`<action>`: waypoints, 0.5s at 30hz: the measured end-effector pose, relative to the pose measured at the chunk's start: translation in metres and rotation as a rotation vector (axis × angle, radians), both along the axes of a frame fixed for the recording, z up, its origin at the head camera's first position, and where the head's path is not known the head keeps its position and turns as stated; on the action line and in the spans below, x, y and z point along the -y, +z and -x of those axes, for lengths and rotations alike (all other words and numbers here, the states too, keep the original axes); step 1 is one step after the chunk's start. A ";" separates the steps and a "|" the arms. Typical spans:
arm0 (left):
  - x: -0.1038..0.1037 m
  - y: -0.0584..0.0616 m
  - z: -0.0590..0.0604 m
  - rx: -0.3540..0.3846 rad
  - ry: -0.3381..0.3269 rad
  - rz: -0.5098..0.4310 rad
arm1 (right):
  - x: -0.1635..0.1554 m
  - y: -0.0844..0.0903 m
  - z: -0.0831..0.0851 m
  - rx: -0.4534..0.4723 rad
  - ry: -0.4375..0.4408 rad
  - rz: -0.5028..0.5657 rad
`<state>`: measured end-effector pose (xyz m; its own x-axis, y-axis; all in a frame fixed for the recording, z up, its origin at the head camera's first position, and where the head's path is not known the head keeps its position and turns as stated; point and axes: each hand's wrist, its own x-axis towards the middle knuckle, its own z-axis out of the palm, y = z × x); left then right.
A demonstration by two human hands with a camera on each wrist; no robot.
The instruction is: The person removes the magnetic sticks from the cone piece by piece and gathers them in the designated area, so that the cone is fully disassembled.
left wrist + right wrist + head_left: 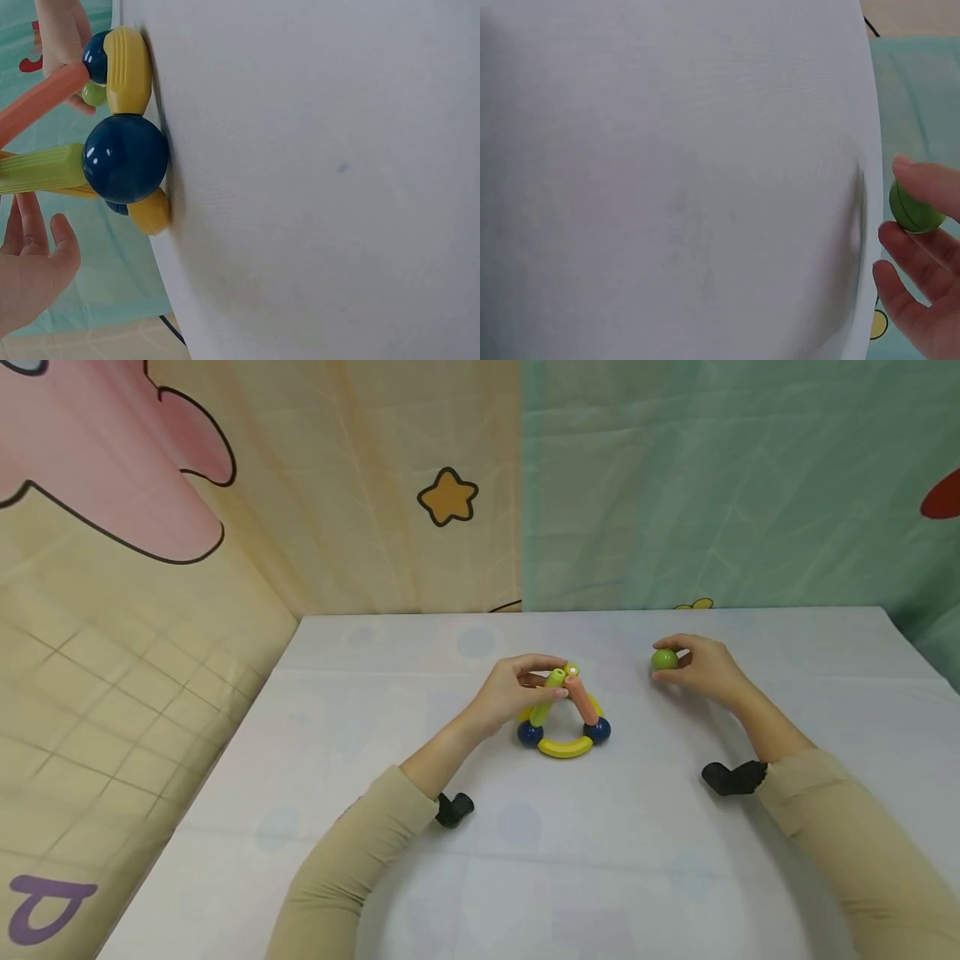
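A magnetic-stick model stands on the table, with curved yellow sticks [565, 748] and blue balls [126, 158] forming a ring at its base. From the balls, a green stick [544, 700], an orange stick [581, 700] and a yellow stick [572, 669] lean inward, their upper ends close together. My left hand [513, 692] holds the sticks near their tops, thumb in front and fingers behind. Off to the right, my right hand [705, 670] pinches a green ball [664, 660] between thumb and fingers. The right wrist view shows this green ball [915, 208] with a dark seam line.
A white cloth covers the table [585, 860]. Behind its far edge hangs a printed curtain [705, 485]. Black wrist pieces [455, 810] stick out from the beige sleeves [352, 860].
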<state>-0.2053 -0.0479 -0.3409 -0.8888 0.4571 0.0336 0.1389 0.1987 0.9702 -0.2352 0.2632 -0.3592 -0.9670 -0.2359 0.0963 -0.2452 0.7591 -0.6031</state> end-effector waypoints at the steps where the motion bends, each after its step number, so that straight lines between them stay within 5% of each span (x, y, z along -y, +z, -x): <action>1: 0.000 0.000 0.000 0.001 0.000 0.000 | 0.000 -0.001 0.002 -0.002 0.002 -0.003; 15: 0.000 -0.001 0.002 0.011 0.002 0.003 | 0.001 -0.009 0.018 0.015 -0.050 0.008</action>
